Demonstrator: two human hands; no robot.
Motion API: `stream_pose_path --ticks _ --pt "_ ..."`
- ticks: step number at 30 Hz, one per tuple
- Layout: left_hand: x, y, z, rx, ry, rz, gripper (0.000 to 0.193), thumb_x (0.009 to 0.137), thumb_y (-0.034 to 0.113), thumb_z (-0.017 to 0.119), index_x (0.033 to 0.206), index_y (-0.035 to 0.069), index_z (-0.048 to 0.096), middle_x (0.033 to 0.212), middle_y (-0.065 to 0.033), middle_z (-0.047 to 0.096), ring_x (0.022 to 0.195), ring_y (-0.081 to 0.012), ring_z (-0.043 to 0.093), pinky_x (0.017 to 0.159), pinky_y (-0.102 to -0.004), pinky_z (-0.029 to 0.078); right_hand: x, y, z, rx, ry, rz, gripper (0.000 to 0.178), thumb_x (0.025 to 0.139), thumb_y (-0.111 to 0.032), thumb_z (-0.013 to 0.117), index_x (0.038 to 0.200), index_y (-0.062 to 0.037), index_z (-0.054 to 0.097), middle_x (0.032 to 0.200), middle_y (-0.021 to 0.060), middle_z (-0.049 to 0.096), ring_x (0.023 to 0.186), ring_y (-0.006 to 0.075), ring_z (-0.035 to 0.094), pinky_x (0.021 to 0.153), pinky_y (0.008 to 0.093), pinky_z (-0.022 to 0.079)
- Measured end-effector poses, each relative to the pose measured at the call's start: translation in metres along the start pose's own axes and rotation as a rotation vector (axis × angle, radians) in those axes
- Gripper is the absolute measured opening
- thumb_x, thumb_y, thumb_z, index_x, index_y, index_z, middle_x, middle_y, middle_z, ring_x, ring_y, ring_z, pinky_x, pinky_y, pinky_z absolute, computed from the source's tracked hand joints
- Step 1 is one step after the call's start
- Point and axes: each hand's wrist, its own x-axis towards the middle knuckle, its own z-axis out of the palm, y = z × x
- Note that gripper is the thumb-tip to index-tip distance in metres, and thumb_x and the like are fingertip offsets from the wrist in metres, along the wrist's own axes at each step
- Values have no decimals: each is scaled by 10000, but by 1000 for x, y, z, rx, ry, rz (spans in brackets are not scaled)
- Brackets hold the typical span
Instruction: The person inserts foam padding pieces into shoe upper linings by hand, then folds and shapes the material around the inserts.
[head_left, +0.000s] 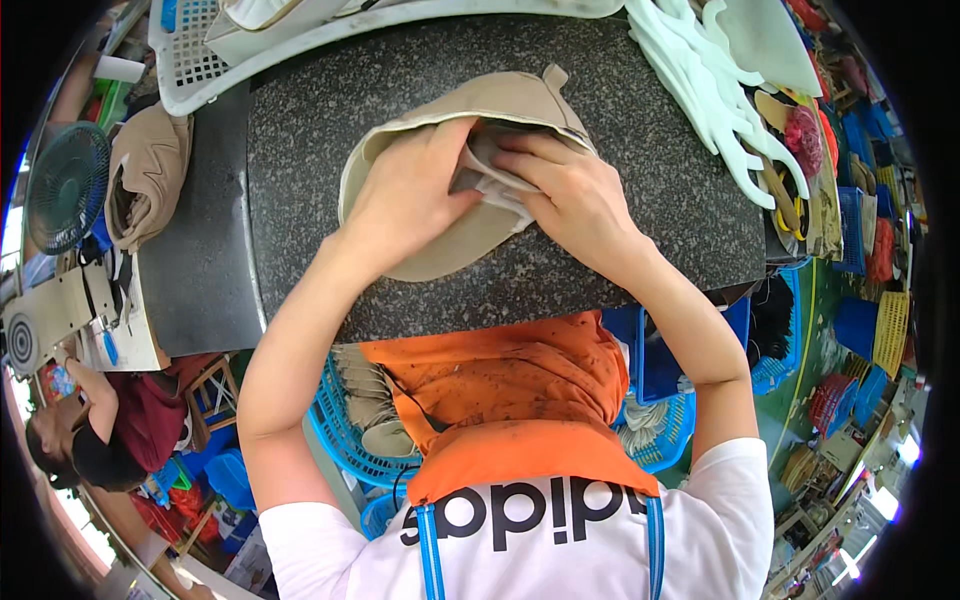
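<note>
A beige shoe upper (pixel 455 255) lies on the dark speckled worktop in front of me, its opening turned toward me and a small loop tab at its far right. My left hand (pixel 415 190) reaches over its left side, fingers curled into the opening and thumb at the pale lining. From the right, my right hand (pixel 575 195) has its fingers bent inside the opening, gripping the inner lining (pixel 505 195). Fingertips of both hands are partly hidden within the upper.
A white plastic basket (pixel 300 55) stands along the far edge. Pale curved strips (pixel 690 80) hang at the far right corner. Another beige upper (pixel 150 175) sits at left near a green fan (pixel 68 188). Blue baskets (pixel 345 430) are below the worktop; a person (pixel 110 425) works at left.
</note>
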Motion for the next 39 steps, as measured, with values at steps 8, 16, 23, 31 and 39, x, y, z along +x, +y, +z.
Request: stream_pose_path --ticks 8,16,23,31,39 --pt "-20 -25 -1 90 4 243 478 710 42 632 1179 112 573 1131 -129 596 1058 -307 561 874 -378 468 -9 -2 0 -96 -62 -157 347 676 -6 603 1000 -108 672 1064 64 630 917 272 616 777 363 515" --pt "-47 -19 -11 280 -115 600 374 715 55 570 1086 36 618 1175 -84 607 1120 -260 555 964 -379 439 -16 26 -23 48 -264 -321 356 676 -47 651 1019 -138 677 990 81 598 939 262 583 838 382 496" --pt "-27 44 16 343 -67 188 451 732 120 606 1171 31 551 1204 -148 558 1152 -279 517 1026 -403 367 -41 -6 -21 -410 -232 -479 346 706 -129 563 1028 -15 617 992 100 520 950 247 539 858 342 503" --pt "3 50 68 253 126 429 456 854 259 493 1226 -4 480 1249 -176 483 1247 -314 400 1063 -416 296 -11 -63 -68 -123 -323 -533 122 691 -144 613 645 -60 536 707 54 516 680 188 571 535 323 482" --pt "24 87 54 316 -193 97 266 692 166 699 883 12 597 1026 -142 572 950 -268 566 794 -331 480 -36 7 -98 -672 -517 -183 292 761 -254 650 857 20 618 948 138 587 951 271 577 772 357 507"
